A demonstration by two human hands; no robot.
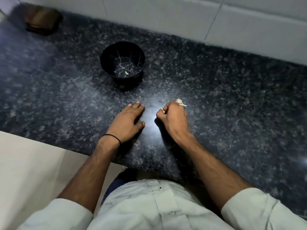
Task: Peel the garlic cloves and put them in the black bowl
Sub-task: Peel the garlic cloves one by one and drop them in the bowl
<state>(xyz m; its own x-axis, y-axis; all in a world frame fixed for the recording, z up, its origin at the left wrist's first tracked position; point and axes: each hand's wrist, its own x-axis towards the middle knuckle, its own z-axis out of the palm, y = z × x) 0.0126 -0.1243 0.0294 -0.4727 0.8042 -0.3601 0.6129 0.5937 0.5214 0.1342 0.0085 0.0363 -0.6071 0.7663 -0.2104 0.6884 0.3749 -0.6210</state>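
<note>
**Hands at the counter, garlic in the right fist**

A person stands at a dark speckled granite countertop (232, 97) that runs diagonally across the frame, with pale wall tiles (166, 12) behind it along the top.

The left hand (128, 119) lies flat on the stone at the centre of the frame, palm down, with its fingers straight and close together and its thumb out to the side. It holds nothing. A thin black band (113, 136) circles its wrist.

Just to the right of it, and not touching it, the right hand (173, 117) is curled into a loose fist. A pale garlic clove (179, 101) pokes out past the knuckles. It looks gripped in the fingers, though motion blur makes the contact hard to confirm. A small white scrap of skin (162, 110) shows at the fingertips.

The black bowl (113, 55) stands upright above the hands in the upper centre, well apart from them. It has thin white veining inside, and one tiny pale-green bit (126, 73) rests on its bottom.

A blurred brown object (42, 20) sits at the upper left. A light shirt (149, 205) fills the bottom edge.
</note>
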